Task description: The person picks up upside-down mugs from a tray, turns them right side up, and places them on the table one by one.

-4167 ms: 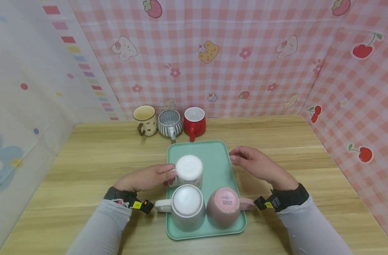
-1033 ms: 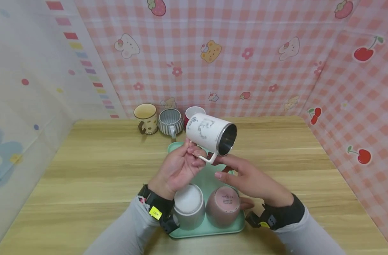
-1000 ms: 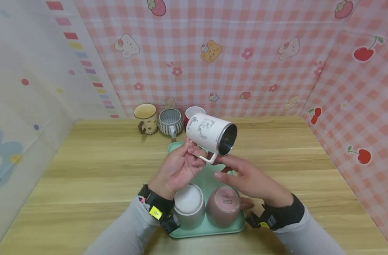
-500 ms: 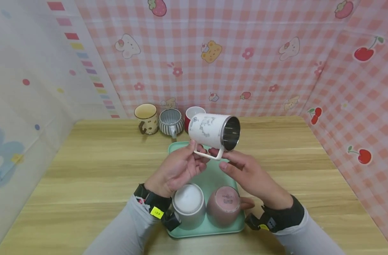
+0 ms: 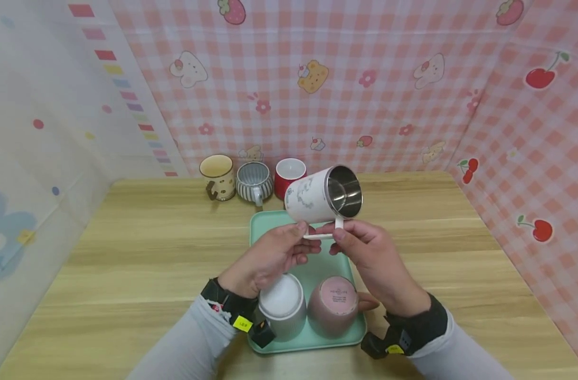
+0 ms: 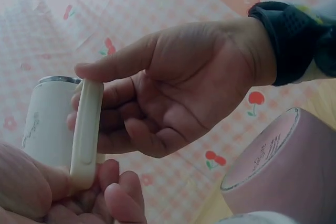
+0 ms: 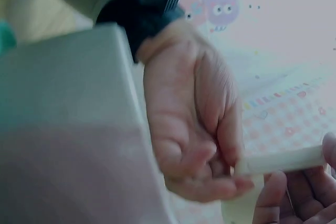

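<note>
A white mug [image 5: 310, 197] with a grey drawing and a steel inside hangs tilted over the green tray [image 5: 262, 221], its mouth turned right and toward me. My left hand [image 5: 269, 256] pinches the lower end of its handle [image 6: 87, 135]. At the handle's other end, near the rim, the thumb and fingers of my right hand [image 5: 371, 253] pinch it too. On the tray below, a ribbed white mug [image 5: 283, 309] and a pink mug [image 5: 335, 309] stand upside down. My left forearm partly hides the ribbed one.
Along the back of the wooden table [image 5: 141, 264] stand a cream spotted mug [image 5: 220, 182], a grey striped mug [image 5: 254, 184] and a red mug [image 5: 284, 182], all upright. Patterned cloth [image 5: 365, 111] walls the back and sides.
The white mug has left the tray, lifted by the left hand and turned sideways. Over the last half second its mouth swung toward me, and the right hand took hold of the handle.
</note>
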Demonstrator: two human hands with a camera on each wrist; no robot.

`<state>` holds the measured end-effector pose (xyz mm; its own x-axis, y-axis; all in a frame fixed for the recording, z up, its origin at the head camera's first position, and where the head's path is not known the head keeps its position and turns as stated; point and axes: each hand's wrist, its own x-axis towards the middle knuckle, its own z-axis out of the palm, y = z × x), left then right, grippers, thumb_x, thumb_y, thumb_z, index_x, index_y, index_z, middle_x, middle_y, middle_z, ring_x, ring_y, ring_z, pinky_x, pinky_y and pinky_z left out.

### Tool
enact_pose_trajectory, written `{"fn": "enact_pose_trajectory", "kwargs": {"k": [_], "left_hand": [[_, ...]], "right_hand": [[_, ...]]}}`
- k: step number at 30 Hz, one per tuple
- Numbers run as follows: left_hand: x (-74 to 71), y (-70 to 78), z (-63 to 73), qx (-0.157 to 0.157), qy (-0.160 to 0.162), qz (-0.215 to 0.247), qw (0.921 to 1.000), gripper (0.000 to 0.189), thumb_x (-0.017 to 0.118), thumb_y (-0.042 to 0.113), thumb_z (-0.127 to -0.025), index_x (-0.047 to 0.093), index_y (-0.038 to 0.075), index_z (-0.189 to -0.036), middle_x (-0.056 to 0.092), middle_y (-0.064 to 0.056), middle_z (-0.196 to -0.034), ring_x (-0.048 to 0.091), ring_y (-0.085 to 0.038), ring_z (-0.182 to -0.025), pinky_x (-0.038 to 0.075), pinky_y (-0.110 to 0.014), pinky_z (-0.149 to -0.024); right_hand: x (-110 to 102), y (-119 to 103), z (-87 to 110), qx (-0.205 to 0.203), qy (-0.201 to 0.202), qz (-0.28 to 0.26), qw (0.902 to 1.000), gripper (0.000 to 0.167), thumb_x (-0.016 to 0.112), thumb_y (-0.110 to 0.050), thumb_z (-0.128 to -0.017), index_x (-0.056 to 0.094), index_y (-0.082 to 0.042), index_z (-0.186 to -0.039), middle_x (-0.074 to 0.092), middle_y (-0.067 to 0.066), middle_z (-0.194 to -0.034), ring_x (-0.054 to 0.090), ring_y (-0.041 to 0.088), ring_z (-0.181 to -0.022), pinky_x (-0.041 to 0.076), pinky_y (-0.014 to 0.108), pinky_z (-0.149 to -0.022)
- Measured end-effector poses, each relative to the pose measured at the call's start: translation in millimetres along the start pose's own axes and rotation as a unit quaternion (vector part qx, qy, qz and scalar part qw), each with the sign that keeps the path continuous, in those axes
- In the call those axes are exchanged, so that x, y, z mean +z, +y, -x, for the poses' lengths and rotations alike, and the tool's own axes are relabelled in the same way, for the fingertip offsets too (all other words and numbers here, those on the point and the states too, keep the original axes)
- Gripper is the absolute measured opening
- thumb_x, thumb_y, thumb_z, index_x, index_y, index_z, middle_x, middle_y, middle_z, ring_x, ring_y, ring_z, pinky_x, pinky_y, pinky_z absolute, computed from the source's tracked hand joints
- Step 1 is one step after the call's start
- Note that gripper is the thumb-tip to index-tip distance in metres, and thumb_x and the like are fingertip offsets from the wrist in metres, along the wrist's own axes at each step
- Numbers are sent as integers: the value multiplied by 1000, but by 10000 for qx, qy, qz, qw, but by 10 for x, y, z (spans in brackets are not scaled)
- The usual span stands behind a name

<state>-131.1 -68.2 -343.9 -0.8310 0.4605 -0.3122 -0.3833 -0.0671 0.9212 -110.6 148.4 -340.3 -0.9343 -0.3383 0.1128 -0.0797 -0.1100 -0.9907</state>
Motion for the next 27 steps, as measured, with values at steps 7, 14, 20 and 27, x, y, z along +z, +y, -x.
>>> {"fn": "enact_pose_trajectory", "kwargs": {"k": [7, 14, 20, 27], "left_hand": [[1, -6, 6, 19, -232, -332, 9992, 42, 39, 26, -114, 57, -5, -136, 68, -10, -116, 65, -14, -106, 52, -23, -86], [-41, 6, 15, 254, 53, -751, 9968, 39, 42, 28, -113, 62, -4, -126, 70, -11, -115, 67, -13, -102, 53, -27, -87], [-121, 37, 41, 484, 617, -1283, 9886, 39, 43, 32, -113, 63, 1, -127, 69, -8, -111, 68, -15, -102, 53, -28, -85], [-320, 83, 172, 605, 1078, -1908, 9738, 35, 45, 30, -112, 62, 4, -128, 69, -13, -114, 67, -19, -103, 52, -27, -82]], "right_hand": [[50, -4, 3, 201, -146, -1173, 9928, 24, 53, -14, -109, 75, -21, -103, 75, -7, -110, 63, 12, -110, 53, 25, -97], [30, -59, 28, -73, -197, -1357, 9905, 27, 51, -13, -110, 75, -20, -101, 74, -7, -107, 63, 11, -109, 52, 25, -98], [1, -83, -3, -264, -211, -1118, 9932, 28, 51, -11, -110, 75, -19, -100, 74, -7, -106, 62, 11, -108, 52, 25, -97], [-117, -43, -96, -454, -109, -689, 9965, 27, 51, -8, -109, 75, -16, -101, 75, -6, -104, 66, 13, -107, 54, 26, -96]]}}
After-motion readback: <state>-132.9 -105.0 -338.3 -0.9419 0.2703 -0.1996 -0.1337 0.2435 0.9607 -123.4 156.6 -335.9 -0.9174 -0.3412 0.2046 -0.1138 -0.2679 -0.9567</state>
